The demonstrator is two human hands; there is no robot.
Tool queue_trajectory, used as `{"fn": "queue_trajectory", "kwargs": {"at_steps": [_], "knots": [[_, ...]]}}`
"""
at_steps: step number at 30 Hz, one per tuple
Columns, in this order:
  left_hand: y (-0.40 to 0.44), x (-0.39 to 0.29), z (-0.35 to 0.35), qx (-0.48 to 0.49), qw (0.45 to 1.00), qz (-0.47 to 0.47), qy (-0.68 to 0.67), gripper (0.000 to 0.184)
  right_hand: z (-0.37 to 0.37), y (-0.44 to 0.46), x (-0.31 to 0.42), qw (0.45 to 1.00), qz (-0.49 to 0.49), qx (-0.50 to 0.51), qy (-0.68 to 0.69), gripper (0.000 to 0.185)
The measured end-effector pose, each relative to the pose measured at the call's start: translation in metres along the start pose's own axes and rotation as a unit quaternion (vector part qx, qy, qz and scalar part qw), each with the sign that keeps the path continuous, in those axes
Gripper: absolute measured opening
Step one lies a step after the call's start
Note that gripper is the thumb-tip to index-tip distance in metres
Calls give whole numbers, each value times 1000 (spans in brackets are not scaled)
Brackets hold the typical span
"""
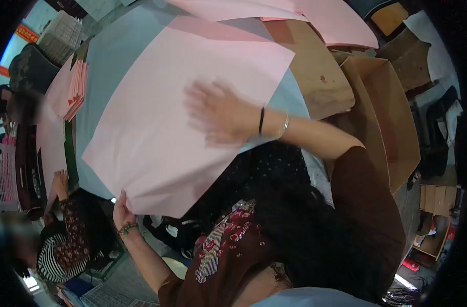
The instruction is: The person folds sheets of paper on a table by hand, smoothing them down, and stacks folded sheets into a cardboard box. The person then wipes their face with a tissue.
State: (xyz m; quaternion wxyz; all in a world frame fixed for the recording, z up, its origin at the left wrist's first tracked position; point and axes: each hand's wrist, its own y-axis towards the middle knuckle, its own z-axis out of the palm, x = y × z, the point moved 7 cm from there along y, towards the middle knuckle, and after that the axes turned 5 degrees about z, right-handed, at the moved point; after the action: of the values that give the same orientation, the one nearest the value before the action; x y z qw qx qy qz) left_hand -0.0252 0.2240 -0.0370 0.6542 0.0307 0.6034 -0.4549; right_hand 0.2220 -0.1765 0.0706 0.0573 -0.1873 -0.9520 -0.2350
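Head view gives us a pink sheet [151, 92] spread across the table [103, 77], its long axis running from near left to far right. Our left hand [122, 215] is at the sheet's near left edge, where it reaches past the table and creases; thumb and fingers pinch that border. Our right hand [218, 112] is over the middle of the sheet, its fingers spread and pointing left. It is blurred, so we cannot tell whether the palm presses on the surface or sits just above it.

From those spread fingers, the sheet runs on to the far side and to the near left, toward the pinched border. Of our 2 hands, the right is nearer to the middle and the far end, the left to the near edge.

At the far right we see a pink pile [341, 30] by a board [315, 66], and on the right a carton [384, 112]. A pink bundle [77, 89] lies at the left side of the table. Farther left, 1 hand of a co-worker [75, 220] is at another pink piece [51, 138].
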Motion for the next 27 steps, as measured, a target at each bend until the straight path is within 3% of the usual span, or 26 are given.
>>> {"fn": "queue_trajectory", "kwargs": {"at_steps": [2,3,4,6,8,10,11,16,18,21,24,27], "knots": [[-3,-4,10,13,1000,-9,-11,41,9,-20,95,983,-106,109,107,84],[-4,-5,13,10,999,-25,-24,41,17,-33,121,975,-139,79,158,72],[-7,-6,15,3,998,-40,-38,41,43,-45,129,971,-150,77,168,72],[-6,-19,13,30,999,-16,-23,40,82,-64,145,987,-152,-38,43,60],[-29,-33,30,23,999,-13,-29,40,73,-61,145,994,-76,-50,62,52],[-34,-44,32,34,998,-2,-48,39,63,-70,162,979,-126,-156,23,52],[-38,-48,30,22,999,2,-49,39,62,-70,164,987,-136,-90,-12,55],[-84,-68,62,74,992,13,-102,35,64,-67,150,983,-82,-149,-65,61],[-105,-73,70,25,993,52,-106,33,64,-71,141,984,-71,-148,-70,62],[-133,-84,81,88,988,50,-112,31,54,-79,138,977,-62,-171,-111,62],[-153,-78,103,79,989,75,-101,32,38,-88,153,980,-51,-188,-31,62],[-153,-70,112,89,983,67,-147,32,47,-93,182,979,-98,-174,-51,57]]}}
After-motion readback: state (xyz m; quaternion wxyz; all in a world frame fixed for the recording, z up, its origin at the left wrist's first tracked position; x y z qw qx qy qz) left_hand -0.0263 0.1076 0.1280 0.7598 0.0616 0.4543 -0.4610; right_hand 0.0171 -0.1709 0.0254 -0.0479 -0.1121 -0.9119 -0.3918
